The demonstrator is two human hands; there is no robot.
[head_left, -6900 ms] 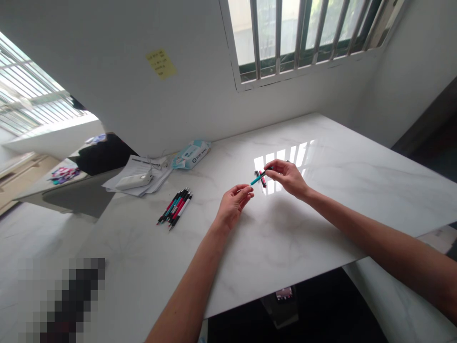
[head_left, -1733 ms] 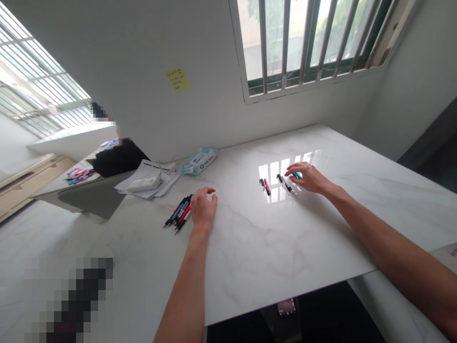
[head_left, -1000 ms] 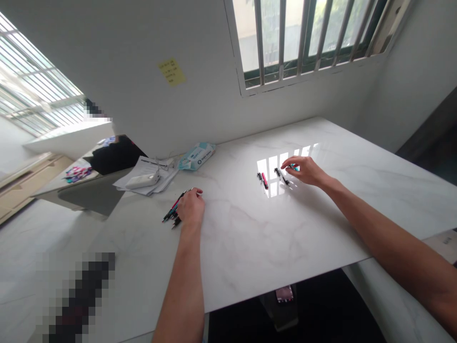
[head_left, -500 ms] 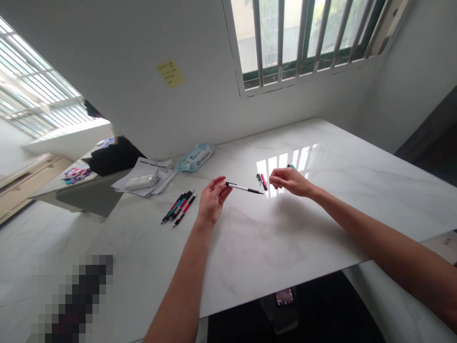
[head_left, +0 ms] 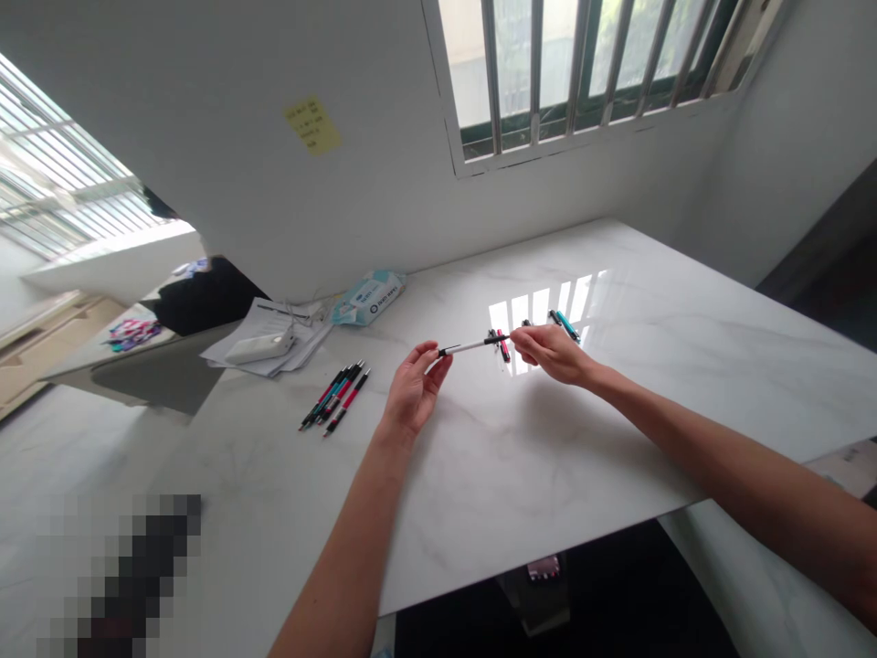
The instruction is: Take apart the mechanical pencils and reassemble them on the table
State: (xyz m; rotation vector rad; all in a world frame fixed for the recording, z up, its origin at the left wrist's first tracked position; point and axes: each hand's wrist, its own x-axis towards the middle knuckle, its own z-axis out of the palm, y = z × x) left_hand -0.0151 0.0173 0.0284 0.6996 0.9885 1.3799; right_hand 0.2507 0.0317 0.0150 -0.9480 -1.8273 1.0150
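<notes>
A white pen [head_left: 468,347] with black ends is held above the table between my two hands. The thumb and fingers of my left hand [head_left: 415,384] pinch its clip end. My right hand [head_left: 552,351] is closed in a pinch at the black tip; whether it grips the tip itself or a small part there is too small to tell. Behind the right hand lie a red pen part [head_left: 502,345] with black pieces, and a teal pen part [head_left: 567,325]. Several assembled pens [head_left: 346,402] in black, red and teal lie side by side left of my left hand.
Against the wall sits a blue-and-white wipes pack [head_left: 370,298]. Left of it are paper sheets [head_left: 274,364] with a white device [head_left: 260,345] on top. The marble-patterned table [head_left: 480,512] ends at its front edge near my body. A yellow note [head_left: 312,125] sticks to the wall.
The pen's tip end has swung up to meet my right hand, which has come slightly left and closed at it. The view has shifted a little.
</notes>
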